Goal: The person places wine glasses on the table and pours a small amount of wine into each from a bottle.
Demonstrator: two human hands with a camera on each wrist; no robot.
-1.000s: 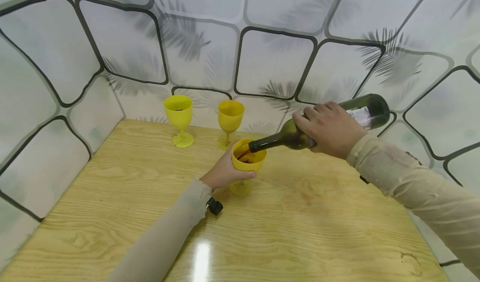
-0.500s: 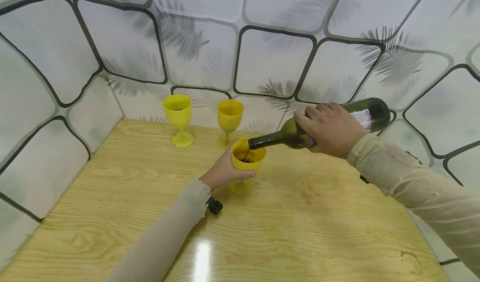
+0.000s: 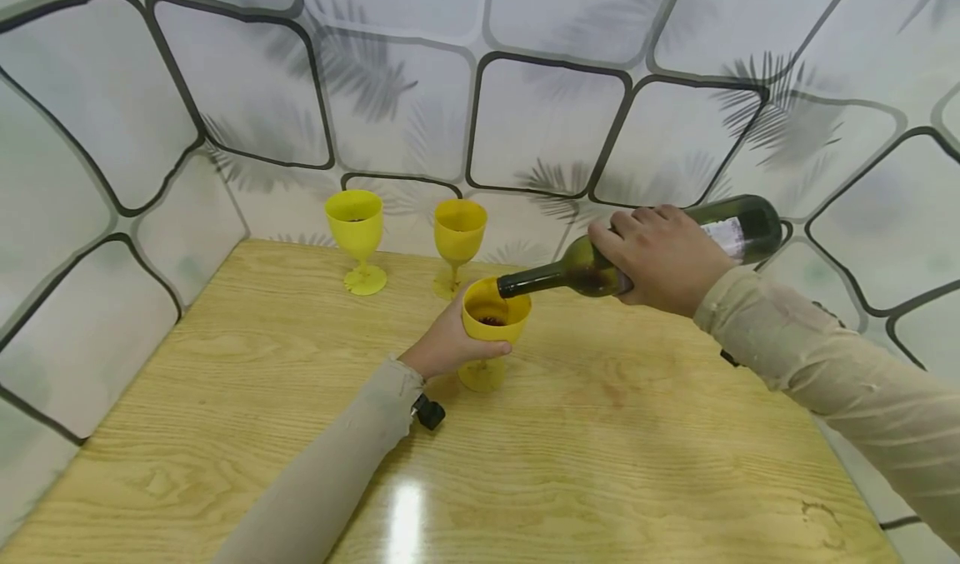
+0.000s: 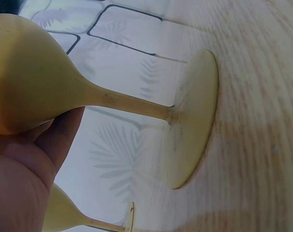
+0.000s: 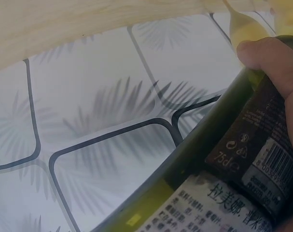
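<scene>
My left hand (image 3: 455, 339) grips the bowl of a yellow goblet (image 3: 489, 324), whose foot stands on the table in the left wrist view. A little dark liquid lies at the bottom of this goblet. In my right hand (image 3: 663, 257) is a green wine bottle (image 3: 588, 271), held tilted with its neck down to the left. The bottle's mouth is over the goblet's rim, and no stream shows from it. The right wrist view shows the thumb (image 5: 267, 55) against the bottle's labels (image 5: 252, 159).
Two more yellow goblets stand upright near the wall: a left one (image 3: 356, 235) with dark contents and a right one (image 3: 460, 235) just behind my left hand. The wooden table (image 3: 600, 464) meets patterned walls (image 3: 555, 122) at the back and left.
The red stream from the bottle into the goblet has thinned and stopped. The bottle's base dipped slightly, then stayed put. My left hand and the goblet have hardly moved.
</scene>
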